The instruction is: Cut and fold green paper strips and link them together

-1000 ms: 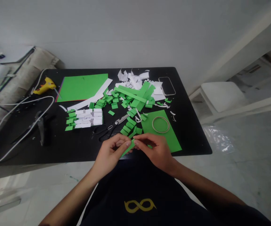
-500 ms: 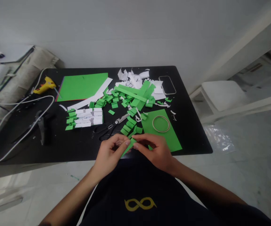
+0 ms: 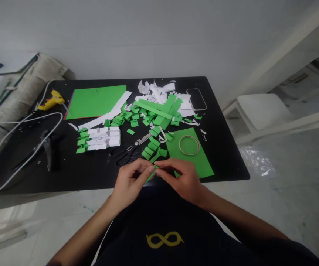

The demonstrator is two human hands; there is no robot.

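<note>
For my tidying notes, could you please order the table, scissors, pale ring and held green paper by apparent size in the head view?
1. Table
2. Scissors, by length
3. Pale ring
4. Held green paper, judging only its visible part; its full size is hidden.

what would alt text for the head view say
The left hand and right hand hold green paper at the near edge of a black table; beyond lie scissors, folded green pieces, white scraps and a yellow glue gun.
</note>
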